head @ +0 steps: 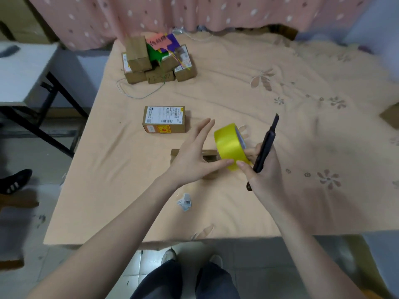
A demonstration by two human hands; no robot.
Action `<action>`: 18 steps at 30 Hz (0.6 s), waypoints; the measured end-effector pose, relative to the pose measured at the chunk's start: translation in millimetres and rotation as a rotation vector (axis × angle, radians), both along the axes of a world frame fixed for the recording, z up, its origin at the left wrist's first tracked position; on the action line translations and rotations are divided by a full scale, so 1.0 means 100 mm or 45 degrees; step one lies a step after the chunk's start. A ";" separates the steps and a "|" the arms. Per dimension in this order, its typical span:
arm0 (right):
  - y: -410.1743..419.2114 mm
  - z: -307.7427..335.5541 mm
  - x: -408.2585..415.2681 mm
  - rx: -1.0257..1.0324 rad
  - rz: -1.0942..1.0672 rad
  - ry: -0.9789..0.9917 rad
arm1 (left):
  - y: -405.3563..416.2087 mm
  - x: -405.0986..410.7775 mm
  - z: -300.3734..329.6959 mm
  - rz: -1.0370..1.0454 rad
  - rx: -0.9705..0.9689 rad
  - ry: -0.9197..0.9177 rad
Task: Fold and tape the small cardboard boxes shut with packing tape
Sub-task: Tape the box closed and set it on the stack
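Note:
A yellow roll of packing tape [230, 145] is held above a small cardboard box [208, 152] that is mostly hidden behind my hands. My right hand [262, 169] grips the roll together with a black utility knife [266, 145] that points away from me. My left hand [195, 154] is spread with straight fingers, its thumb tip touching the lower edge of the roll. A second small box [164, 119] with a white shipping label lies closed on the cloth, beyond my left hand.
A peach flowered cloth covers the table [133, 190]. A pile of several small boxes [158, 61] with coloured paper stands at the far left. A crumpled label scrap [184, 201] lies near me. A folding table [23, 74] stands to the left.

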State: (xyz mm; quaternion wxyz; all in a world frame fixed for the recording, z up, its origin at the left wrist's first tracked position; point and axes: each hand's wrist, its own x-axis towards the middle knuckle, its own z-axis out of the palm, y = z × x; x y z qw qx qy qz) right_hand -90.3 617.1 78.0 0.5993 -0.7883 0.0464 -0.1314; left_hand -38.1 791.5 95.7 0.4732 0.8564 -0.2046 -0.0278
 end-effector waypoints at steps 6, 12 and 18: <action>0.05 0.32 -0.04 0.099 0.083 -0.096 | 0.02 0.00 0.29 0.001 -0.105 -0.060; 0.09 0.60 -0.02 0.277 0.215 -0.126 | 0.02 -0.05 0.44 0.062 -0.157 -0.249; 0.14 0.80 0.08 0.433 0.210 -0.073 | 0.01 -0.13 0.55 0.081 -0.186 -0.338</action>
